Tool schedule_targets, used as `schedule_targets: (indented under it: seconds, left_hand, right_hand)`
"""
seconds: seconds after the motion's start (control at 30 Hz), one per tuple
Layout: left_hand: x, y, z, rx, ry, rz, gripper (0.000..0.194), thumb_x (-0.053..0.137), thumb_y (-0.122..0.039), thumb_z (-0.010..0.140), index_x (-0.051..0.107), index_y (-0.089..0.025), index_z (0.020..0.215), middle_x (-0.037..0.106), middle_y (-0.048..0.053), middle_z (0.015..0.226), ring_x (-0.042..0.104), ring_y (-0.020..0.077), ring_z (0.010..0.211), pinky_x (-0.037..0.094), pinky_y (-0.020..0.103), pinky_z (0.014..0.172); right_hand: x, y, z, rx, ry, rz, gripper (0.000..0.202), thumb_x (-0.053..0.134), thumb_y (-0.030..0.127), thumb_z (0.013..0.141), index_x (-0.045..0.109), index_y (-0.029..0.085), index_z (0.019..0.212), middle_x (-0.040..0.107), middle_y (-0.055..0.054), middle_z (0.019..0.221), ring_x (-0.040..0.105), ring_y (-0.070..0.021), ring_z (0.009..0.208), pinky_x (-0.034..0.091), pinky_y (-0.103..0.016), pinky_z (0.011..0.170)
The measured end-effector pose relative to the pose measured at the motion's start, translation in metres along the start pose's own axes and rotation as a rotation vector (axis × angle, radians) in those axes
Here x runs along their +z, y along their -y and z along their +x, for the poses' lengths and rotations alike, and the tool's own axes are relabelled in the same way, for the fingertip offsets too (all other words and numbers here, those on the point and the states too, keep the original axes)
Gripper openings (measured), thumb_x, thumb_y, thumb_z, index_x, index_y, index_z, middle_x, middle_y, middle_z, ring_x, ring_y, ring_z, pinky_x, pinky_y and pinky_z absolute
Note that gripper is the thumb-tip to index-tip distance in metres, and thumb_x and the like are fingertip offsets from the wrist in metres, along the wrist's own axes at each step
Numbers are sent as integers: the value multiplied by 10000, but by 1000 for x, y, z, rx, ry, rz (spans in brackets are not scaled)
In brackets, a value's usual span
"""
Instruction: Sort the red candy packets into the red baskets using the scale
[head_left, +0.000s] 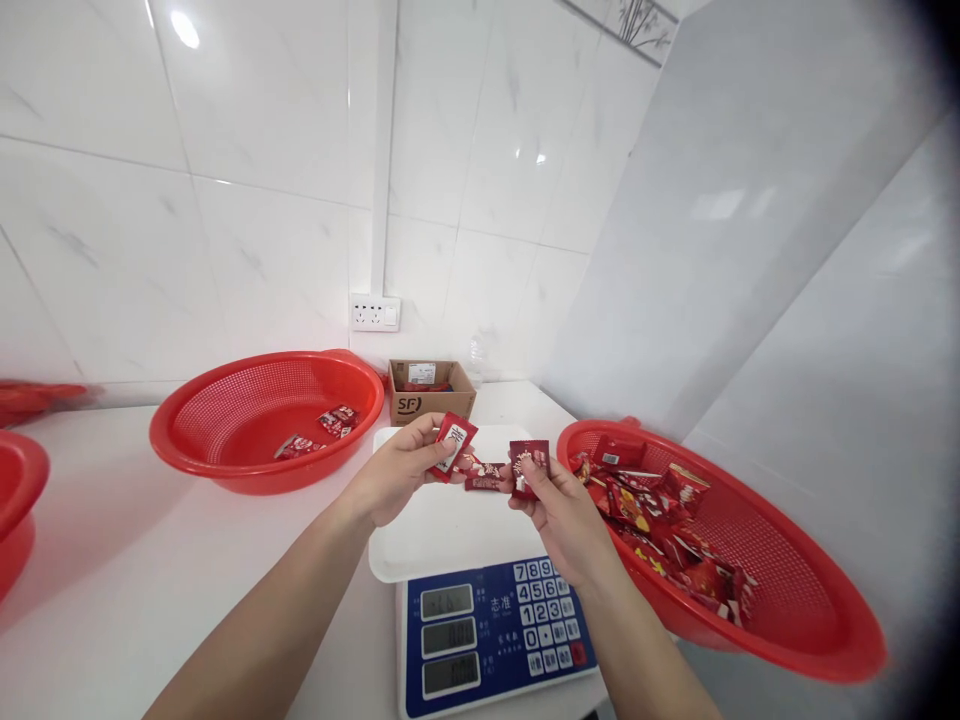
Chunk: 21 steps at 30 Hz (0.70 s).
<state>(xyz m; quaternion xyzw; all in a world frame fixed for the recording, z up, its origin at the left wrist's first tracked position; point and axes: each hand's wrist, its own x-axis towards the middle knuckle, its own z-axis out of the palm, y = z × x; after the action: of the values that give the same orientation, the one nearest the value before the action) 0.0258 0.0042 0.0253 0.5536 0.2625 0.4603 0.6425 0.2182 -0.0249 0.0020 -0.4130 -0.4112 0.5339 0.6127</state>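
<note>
**Two red sachets pinched above a scale pan, one per hand**

Clock centred on the white pan, 12 = the tiled wall.

L hand, approx. 11 o'clock: narrow pinch, thumb on the face of the left packet, fingers behind. R hand, approx. 3: same thumb-on-face pinch on the right packet. More red packets between the hands, approx. 1 o'clock; they seem to lie on the pan.

Handling (judgement): prob. v. light, soft-bodied, film wrap a bit slick; contents might crush if squeezed hard. Best hold = flat pinch nr. an edge or crimped end, low force.

Writing: left pkt has a white panel w/ large dark characters, right pkt pale characters on dark red; both too small to read for sure. Carton, approx. 12: "SF" logo, plus a white label, illegible. Scale panel, approx. 6: "志准", digit keys 0–9, "计数" key; lower two displays look like zeros, top one unclear.

Red baskets: right basket, 3–4 o'clock, w/ mixed sachets; left basket, approx. 10, w/ a few pkts.
</note>
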Motion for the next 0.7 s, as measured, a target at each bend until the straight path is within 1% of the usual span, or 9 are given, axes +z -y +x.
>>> schedule_targets:
  seconds: [0.13,0.23,0.33,0.47,0.6,0.7]
  left_hand:
    - [-1,2,1,30,-15,83,235,615,-375,834,586,-185,968,620,20,838,561,130,754,463,284,723]
    - [-3,3,2,53,-35,136,243,572,-407,855,598,-172,912,607,21,813,544,128,731,452,289,725]
    - [-3,2,0,82,-65,227,263,561,-427,851,577,-168,815,586,9,759,537,130,693,453,285,681]
    - [2,0,-2,101,-89,374,276,516,-439,867,529,-183,764,576,-14,716,543,126,637,454,273,619]
    - [5,0,-3,99,-130,520,286,456,-429,896,512,-194,744,552,-34,638,536,124,600,436,256,595]
    - [7,-1,-3,102,-167,621,299,427,-412,905,470,-204,694,507,-49,578,496,120,553,394,241,542]
  right_hand:
    - [1,0,-1,2,-8,9,429,825,485,572,685,186,846,693,5,743,619,-106,682,495,-205,578]
    - [0,1,-2,7,-23,9,468,826,492,566,703,174,886,685,0,746,607,-101,683,494,-214,603]
    - [0,1,-1,-34,-58,2,462,828,503,552,711,164,842,653,9,695,582,-94,651,474,-210,579]
    - [0,1,-1,-81,-118,0,466,828,519,535,702,167,812,622,20,664,549,-88,614,439,-210,545]
    - [1,-1,-2,-102,-121,-11,458,797,536,581,691,171,837,613,19,659,536,-89,603,413,-213,537]
    - [1,-3,-2,-126,-144,-18,430,776,546,603,671,169,781,578,29,604,498,-80,558,370,-207,503]
